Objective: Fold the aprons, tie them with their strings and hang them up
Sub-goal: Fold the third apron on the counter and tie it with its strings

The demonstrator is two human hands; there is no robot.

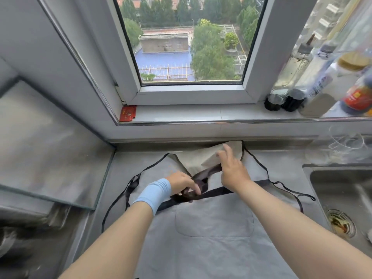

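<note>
A grey apron (213, 244) with a front pocket and black trim lies spread flat on the steel counter below the window. Its bib end is folded over near the wall, showing a beige underside (193, 160). Thin black strings (128, 190) trail off to both sides. My left hand (182, 184), with a light blue band at the wrist, grips the black neck strap (201, 183) at the apron's middle. My right hand (231, 168) rests on the folded bib with its fingers stretched toward the wall.
A steel sink (342, 190) with a drain lies to the right. A glass panel (52, 150) stands at the left over the stove area. Bottles and jars (314, 77) crowd the windowsill's right end, and a red card (127, 113) sits at its left.
</note>
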